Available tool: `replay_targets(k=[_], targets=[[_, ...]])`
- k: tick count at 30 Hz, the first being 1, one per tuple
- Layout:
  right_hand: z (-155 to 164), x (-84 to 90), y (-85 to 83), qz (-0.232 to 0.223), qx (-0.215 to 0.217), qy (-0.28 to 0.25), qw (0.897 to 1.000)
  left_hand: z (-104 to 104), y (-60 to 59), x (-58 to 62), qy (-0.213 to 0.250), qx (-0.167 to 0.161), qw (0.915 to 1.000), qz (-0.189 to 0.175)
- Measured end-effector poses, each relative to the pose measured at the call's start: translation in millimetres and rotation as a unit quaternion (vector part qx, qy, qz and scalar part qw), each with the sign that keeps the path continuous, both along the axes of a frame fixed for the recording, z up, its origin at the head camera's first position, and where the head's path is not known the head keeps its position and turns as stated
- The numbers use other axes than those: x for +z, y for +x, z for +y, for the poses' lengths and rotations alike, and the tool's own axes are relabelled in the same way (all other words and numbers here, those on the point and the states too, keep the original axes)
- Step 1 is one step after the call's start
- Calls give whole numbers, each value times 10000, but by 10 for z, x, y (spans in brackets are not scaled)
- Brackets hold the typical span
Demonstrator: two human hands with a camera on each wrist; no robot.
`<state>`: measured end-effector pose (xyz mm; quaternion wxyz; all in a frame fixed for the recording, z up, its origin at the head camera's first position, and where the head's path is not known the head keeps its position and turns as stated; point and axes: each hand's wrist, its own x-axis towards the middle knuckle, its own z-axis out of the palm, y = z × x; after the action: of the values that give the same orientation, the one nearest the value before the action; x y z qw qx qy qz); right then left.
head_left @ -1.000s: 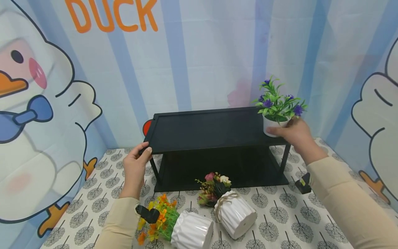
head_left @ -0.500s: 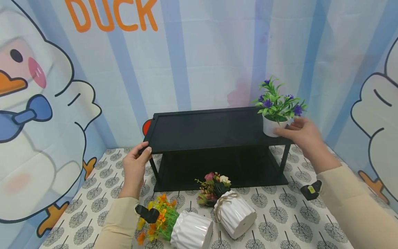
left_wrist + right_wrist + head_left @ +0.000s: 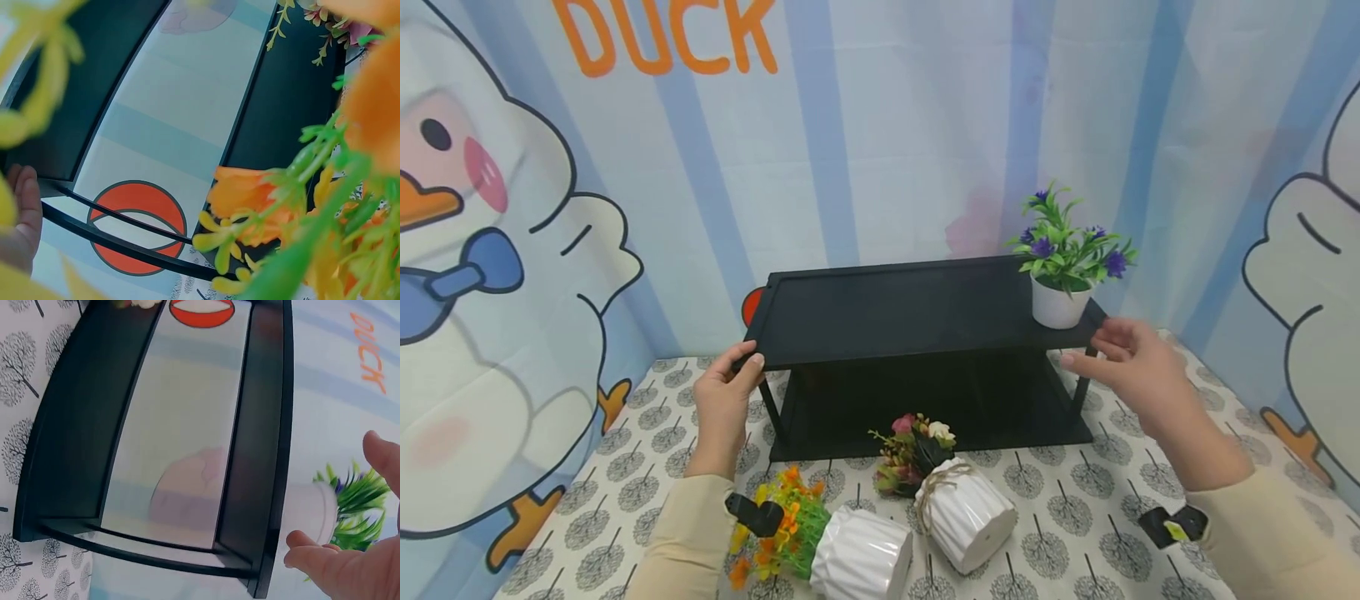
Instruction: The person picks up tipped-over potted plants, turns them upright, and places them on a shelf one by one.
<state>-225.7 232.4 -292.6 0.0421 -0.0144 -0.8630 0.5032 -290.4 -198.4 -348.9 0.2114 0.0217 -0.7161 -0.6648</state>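
Observation:
A black two-tier shelf [image 3: 895,312] stands on the cloth. At its left front corner my left hand [image 3: 724,396] pinches the edge of the upper board; in the left wrist view only part of that hand [image 3: 24,212] shows. A white pot with purple flowers and green leaves [image 3: 1060,302] stands upright on the right end of the upper board. Just right of and below that pot, my right hand [image 3: 1138,371] holds nothing, its thumb apart from its loosely bent fingers, beside the shelf's right front corner. The right wrist view shows the right hand [image 3: 356,556] with the pot [image 3: 312,512] behind.
In front of the shelf, two white ribbed pots lie on their sides: one with orange and yellow flowers [image 3: 865,554], one tied with twine and holding pink and cream flowers [image 3: 966,517]. A tree-patterned cloth [image 3: 1048,500] covers the table. A striped duck curtain [image 3: 902,125] hangs behind.
My right hand has let go of the purple-flowered pot and drawn back to the right and down. The pot stays on the upper board. My left hand keeps its place on the shelf corner.

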Motion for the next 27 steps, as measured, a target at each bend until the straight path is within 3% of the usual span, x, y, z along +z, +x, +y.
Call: replay_targets(k=[10,17,27], targets=[[-183,-190,148,-380,649,-105,9971,-4,-9,-8,-12,30,10000,-2],[-369,-355,180,-853,1205,-517,9877,14,2,7,-18,36,10000,21],[-625,-588,159,-1283,1433,-579,9796,18,-2,-3,-10,32,10000,47]])
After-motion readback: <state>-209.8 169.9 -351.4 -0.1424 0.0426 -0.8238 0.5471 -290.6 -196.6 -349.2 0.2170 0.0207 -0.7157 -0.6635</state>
